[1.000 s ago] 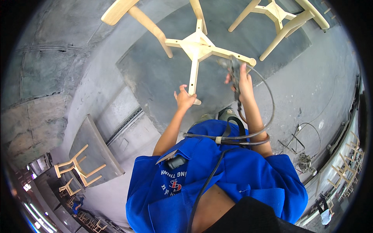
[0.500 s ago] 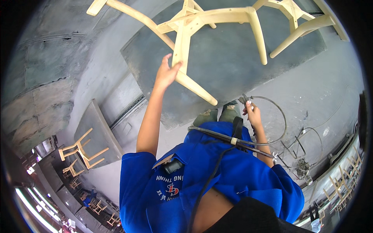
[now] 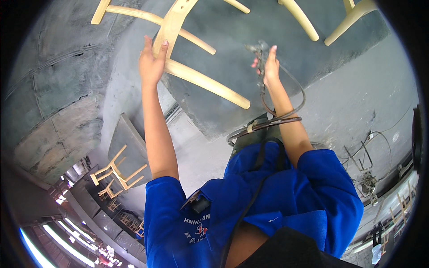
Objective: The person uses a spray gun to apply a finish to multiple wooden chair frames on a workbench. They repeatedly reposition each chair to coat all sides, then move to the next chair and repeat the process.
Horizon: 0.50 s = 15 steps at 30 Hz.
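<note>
Mottled grey wall swings round the left rim from eleven to nine, and pale floor spreads out at three! Next in size, the dark grey surface, filling twelve o'clock and running over toward two. Blue shirt on the person at six, both arms stretched forward, one toward eleven, one toward one.

Now the timber: a pale wooden chair frame at eleven o'clock, over that surface, its upper part cut off by the top edge, one leg slanting down toward the centre. Second chair frame pokes in between one and two, just a part showing. Third chair frame, looking small, between eight and nine, overlapping a smaller surface at nine. Strip lights blaze at eight!

Smaller kit: the hose loops beside the right forearm, crosses it, and feeds the spray gun at one, blurred at its tip. Left grip, between ten and eleven: clamped on the pale wooden chair frame, thumb on the broad bar, near where the leg joins. Right grip, one o'clock: fingers wrapped round the spray gun. Smallest, a pale tie on the hose, near the dial's centre.
</note>
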### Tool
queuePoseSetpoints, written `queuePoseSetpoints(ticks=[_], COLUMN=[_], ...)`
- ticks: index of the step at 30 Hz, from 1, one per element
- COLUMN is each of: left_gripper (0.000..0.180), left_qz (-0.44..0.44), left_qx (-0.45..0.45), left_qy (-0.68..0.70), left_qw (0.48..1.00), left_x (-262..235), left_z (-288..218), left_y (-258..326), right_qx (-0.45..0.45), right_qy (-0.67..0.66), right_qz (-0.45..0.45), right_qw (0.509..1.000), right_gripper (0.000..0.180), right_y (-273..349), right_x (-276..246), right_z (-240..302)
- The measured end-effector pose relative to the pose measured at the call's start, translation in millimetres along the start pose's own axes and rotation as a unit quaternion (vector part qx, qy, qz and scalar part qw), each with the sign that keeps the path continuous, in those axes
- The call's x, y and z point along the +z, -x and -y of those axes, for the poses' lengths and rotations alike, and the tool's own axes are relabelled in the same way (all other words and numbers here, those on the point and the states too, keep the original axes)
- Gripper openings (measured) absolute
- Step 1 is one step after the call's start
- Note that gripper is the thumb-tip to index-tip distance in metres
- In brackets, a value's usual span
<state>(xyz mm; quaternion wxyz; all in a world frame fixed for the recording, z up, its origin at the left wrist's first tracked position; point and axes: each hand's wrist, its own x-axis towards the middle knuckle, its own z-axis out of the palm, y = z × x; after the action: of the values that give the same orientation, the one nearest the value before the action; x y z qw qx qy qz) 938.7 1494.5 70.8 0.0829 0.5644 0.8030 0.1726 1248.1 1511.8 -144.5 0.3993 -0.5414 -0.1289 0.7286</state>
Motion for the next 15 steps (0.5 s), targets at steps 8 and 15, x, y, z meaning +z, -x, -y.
queuePoseSetpoints(ticks=[8,15], left_gripper=[0.090,0.076], left_qz=[0.009,0.013], left_qx=[-0.011,0.009], left_qy=[-0.015,0.000], left_qw=[1.000,1.000], left_x=[-5.7,-7.6], left_z=[-3.9,-9.4], left_y=[-9.7,-6.8], right_qx=[-0.009,-0.092], right_qy=[-0.017,0.147], right_qz=[0.040,-0.070], right_qw=[0.999,0.982], right_gripper=[0.078,0.070], right_y=[6.2,16.4], right_x=[22.1,-16.5], right_z=[1.3,-5.1])
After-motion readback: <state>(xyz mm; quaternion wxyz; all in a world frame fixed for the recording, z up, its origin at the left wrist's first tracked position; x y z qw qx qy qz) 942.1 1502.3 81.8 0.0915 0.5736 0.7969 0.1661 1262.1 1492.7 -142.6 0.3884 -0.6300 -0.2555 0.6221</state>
